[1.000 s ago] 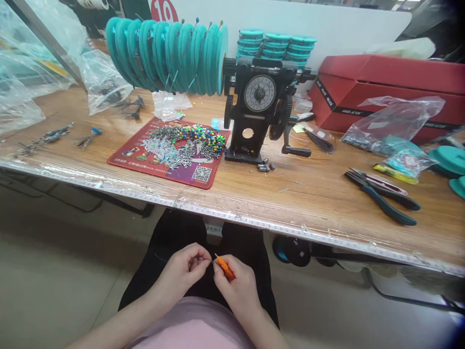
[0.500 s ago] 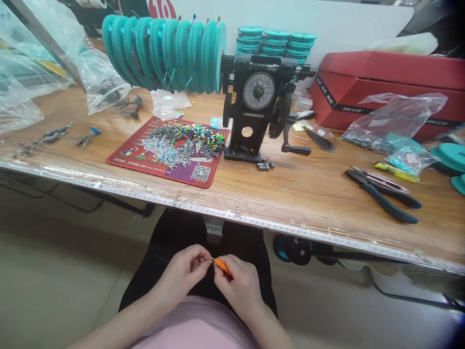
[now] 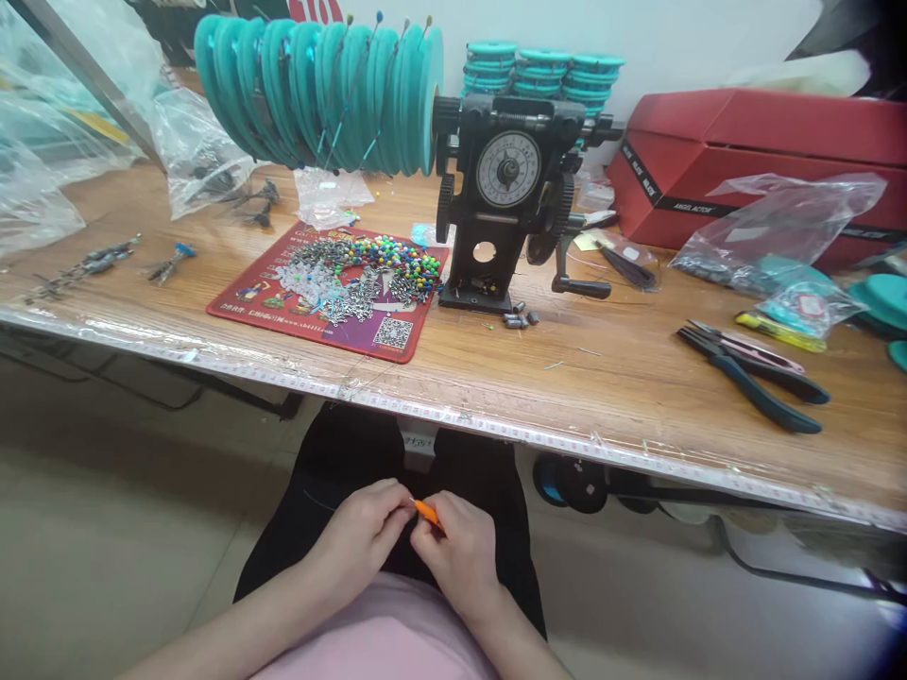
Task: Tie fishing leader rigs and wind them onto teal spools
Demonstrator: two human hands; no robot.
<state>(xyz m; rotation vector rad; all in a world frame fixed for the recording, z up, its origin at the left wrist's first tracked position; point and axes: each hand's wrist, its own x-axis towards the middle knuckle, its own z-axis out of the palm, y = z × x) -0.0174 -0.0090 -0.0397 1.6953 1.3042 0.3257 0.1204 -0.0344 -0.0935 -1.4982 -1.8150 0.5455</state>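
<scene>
Both hands meet above my lap, below the front edge of the table. My right hand (image 3: 457,548) is closed round a small orange tool (image 3: 429,514), whose thin tip points towards my left fingers; its exact kind is hidden by the grip. With thumb and forefinger pinched together at that tip, my left hand (image 3: 368,529) holds something too small to make out. A fine dark line (image 3: 318,501) runs out to the left of this hand, across the black trousers (image 3: 283,529).
On the table (image 3: 602,397) a red mat (image 3: 283,326) carries pins, beads and metal swivels. Behind it stands a black winding machine (image 3: 482,236) with turquoise foam spools (image 3: 318,94). Pliers (image 3: 765,378), plastic bags (image 3: 772,227) and a red box (image 3: 765,142) lie to the right.
My right hand has shifted slightly left and turned, and less of the orange tool shows. The left fingers have closed in nearer to it. The camera view has moved a little.
</scene>
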